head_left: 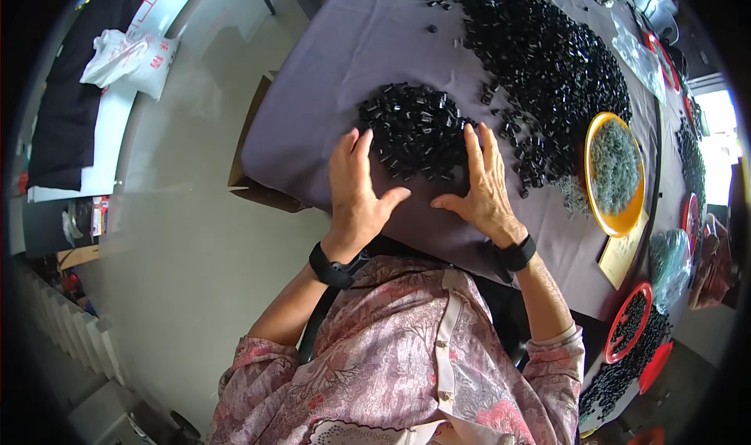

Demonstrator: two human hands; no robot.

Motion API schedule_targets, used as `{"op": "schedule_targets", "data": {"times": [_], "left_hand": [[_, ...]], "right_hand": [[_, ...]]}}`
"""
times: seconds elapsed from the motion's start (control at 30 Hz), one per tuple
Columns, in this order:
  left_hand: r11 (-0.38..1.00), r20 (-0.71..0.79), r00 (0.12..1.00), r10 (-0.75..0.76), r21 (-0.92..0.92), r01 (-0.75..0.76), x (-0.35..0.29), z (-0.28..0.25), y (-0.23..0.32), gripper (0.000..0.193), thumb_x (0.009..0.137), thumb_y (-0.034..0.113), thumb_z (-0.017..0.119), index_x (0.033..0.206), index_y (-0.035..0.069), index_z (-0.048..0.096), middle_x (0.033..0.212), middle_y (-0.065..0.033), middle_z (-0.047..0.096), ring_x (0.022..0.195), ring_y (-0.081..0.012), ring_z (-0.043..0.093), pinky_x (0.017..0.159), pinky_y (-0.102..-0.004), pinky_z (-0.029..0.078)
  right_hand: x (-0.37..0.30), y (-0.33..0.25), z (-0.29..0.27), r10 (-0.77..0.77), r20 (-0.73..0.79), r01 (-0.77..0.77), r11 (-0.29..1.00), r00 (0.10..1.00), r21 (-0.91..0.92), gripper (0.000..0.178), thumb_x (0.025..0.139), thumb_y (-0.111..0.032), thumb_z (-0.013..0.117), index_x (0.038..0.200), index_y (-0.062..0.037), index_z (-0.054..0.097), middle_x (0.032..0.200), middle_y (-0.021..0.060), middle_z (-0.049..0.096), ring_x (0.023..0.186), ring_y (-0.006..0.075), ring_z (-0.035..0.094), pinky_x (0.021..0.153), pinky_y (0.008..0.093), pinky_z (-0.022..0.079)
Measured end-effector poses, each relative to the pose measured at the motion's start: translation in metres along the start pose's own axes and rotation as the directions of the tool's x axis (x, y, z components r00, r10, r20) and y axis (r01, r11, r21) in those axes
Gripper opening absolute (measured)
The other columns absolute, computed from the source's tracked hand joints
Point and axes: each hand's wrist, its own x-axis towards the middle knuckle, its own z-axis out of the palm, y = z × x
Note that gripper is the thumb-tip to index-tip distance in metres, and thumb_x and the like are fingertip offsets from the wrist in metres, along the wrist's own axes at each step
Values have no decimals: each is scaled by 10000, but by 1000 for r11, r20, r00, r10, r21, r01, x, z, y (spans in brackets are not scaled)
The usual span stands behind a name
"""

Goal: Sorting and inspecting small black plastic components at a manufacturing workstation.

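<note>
A small heap of short, shiny black cylinder-shaped pieces (415,128) lies on the grey cloth of the table in front of me. My left hand (356,183) is at the heap's near left side, fingers stretched forward and thumb pointing inward. On the near right side, my right hand (486,183) mirrors it, fingers extended and thumb turned toward the left one. The fingertips of both hands are at the heap's edges; whether they touch it I cannot tell. Neither hand holds anything. Each wrist wears a black band.
A much larger spread of black pieces (547,62) covers the far right of the table. Beside it stands a yellow basin (618,224) of grey-green small parts. Red-rimmed trays (630,324) and plastic bags (671,269) lie further right. A cardboard box (254,152) is at the table's left edge.
</note>
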Motion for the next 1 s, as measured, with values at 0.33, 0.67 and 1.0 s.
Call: {"op": "schedule_targets", "data": {"times": [0.33, 0.67, 1.0], "left_hand": [[974, 124, 991, 41, 216, -67, 22, 15, -23, 1281, 489, 485, 824, 1422, 16, 81, 1400, -342, 169, 1291, -475, 222, 1026, -557, 204], [972, 174, 981, 81, 205, -116, 24, 7, -37, 1192, 557, 448, 810, 1413, 4, 109, 1394, -303, 206, 1296, -442, 231, 1040, -523, 214], [932, 200, 972, 123, 313, -182, 36, -4, -60, 1122, 647, 585, 684, 1401, -27, 122, 1395, -294, 213, 1283, -444, 242, 1036, -527, 217]], "right_hand": [[48, 5, 16, -76, 42, 79, 993, 996, -88, 1240, 434, -409, 848, 1429, -82, 183, 1427, 261, 172, 1310, 428, 197, 1069, 491, 201], [71, -7, 31, -185, 95, 188, 982, 978, -29, 1128, 495, -410, 826, 1414, -100, 249, 1417, 245, 210, 1302, 420, 216, 1063, 483, 226], [98, -27, 48, -263, 81, 264, 965, 961, 3, 1054, 533, -330, 830, 1400, -98, 278, 1393, 243, 249, 1288, 414, 242, 1058, 478, 239]]}}
